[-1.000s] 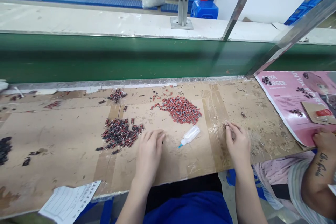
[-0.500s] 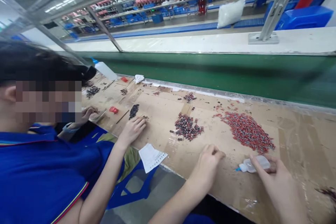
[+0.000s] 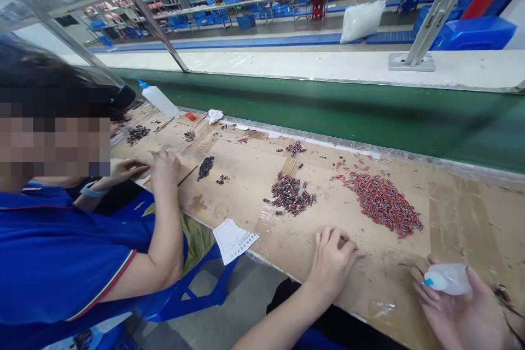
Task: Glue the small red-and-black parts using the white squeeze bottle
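Note:
My left hand (image 3: 333, 260) rests at the front of the cardboard-covered table, fingers curled and thumb and forefinger pinched together. Whatever small thing may be between them is too tiny to make out. To the right, my right hand (image 3: 471, 311) is turned partly palm up, holding a small translucent squeeze bottle (image 3: 453, 279) whose blue tip points left. Its outer fingers are blurred. Beyond my hands lies a large heap of small red-and-dark parts (image 3: 385, 202). A smaller heap of darker red-and-black parts (image 3: 290, 194) sits left of it, beyond my left hand.
A co-worker in a blue shirt (image 3: 61, 251) sits at left, hands over the table. Small black parts (image 3: 205, 168), a white bottle (image 3: 159, 100) and a printed paper slip (image 3: 233, 240) lie on that side. A green belt (image 3: 311, 115) runs behind the table.
My right hand has moved right and rolled palm up with the squeeze bottle. My left hand stays nearly in place. The co-worker's hand has drawn back left from the small black parts.

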### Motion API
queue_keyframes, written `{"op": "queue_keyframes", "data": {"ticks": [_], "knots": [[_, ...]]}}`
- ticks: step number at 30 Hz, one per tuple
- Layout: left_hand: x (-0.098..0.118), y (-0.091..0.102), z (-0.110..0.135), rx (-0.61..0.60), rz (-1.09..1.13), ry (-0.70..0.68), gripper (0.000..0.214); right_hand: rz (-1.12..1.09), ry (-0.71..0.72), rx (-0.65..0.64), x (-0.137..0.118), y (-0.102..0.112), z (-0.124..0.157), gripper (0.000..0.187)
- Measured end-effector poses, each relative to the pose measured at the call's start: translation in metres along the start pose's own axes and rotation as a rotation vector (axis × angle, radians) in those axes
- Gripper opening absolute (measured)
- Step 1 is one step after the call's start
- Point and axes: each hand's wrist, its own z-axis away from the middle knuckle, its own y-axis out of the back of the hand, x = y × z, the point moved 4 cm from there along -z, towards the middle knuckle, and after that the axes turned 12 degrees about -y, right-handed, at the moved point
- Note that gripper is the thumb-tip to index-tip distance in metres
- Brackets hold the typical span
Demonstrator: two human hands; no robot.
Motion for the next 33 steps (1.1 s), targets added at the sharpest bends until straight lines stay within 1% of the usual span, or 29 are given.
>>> {"op": "queue_keyframes", "data": {"ticks": [1, 2, 3, 5, 6, 7, 9, 11, 12, 14, 17, 20, 23, 28, 33], "knots": [[0.001, 0.002, 0.001, 0.020, -0.026, 0.000, 0.008, -0.099, -0.054, -0.002, 0.003, -0.003, 0.002, 0.038], [0.002, 0.003, 0.002, 0.036, -0.052, 0.005, 0.007, -0.175, -0.077, 0.002, 0.006, -0.006, 0.004, 0.037], [0.002, 0.005, 0.004, 0.045, -0.075, 0.014, 0.007, -0.206, -0.067, -0.015, 0.008, -0.010, 0.005, 0.035], [0.001, 0.008, 0.009, 0.048, -0.099, 0.030, 0.007, -0.205, -0.035, -0.058, 0.011, -0.018, 0.008, 0.034], [-0.001, 0.009, 0.011, 0.047, -0.095, 0.036, 0.008, -0.205, -0.033, -0.059, 0.014, -0.021, 0.008, 0.035], [-0.004, 0.010, 0.012, 0.048, -0.076, 0.033, 0.010, -0.213, -0.017, -0.029, 0.017, -0.021, 0.009, 0.035], [-0.009, 0.012, 0.014, 0.039, -0.011, -0.002, 0.015, -0.168, 0.053, 0.023, 0.022, -0.019, 0.011, 0.032], [-0.014, 0.013, 0.016, 0.004, 0.062, -0.075, 0.019, -0.095, 0.111, 0.096, 0.027, -0.017, 0.016, 0.031], [-0.016, 0.014, 0.016, -0.012, 0.086, -0.104, 0.020, -0.047, 0.135, 0.113, 0.029, -0.017, 0.019, 0.031], [-0.019, 0.015, 0.018, -0.033, 0.109, -0.142, 0.021, 0.048, 0.183, 0.116, 0.031, -0.022, 0.027, 0.029], [-0.022, 0.016, 0.019, -0.021, 0.125, -0.129, 0.020, 0.140, 0.236, 0.104, 0.033, -0.031, 0.035, 0.025], [-0.023, 0.015, 0.018, -0.002, 0.137, -0.088, 0.016, 0.161, 0.243, 0.114, 0.036, -0.036, 0.036, 0.024], [-0.024, 0.015, 0.016, -0.014, 0.144, -0.067, 0.014, 0.157, 0.236, 0.120, 0.039, -0.037, 0.035, 0.025], [-0.024, 0.018, 0.012, -0.037, 0.150, -0.069, 0.012, 0.146, 0.216, 0.126, 0.042, -0.037, 0.033, 0.024], [-0.022, 0.019, 0.012, -0.026, 0.135, -0.093, 0.010, 0.156, 0.209, 0.106, 0.045, -0.039, 0.033, 0.024]]}}
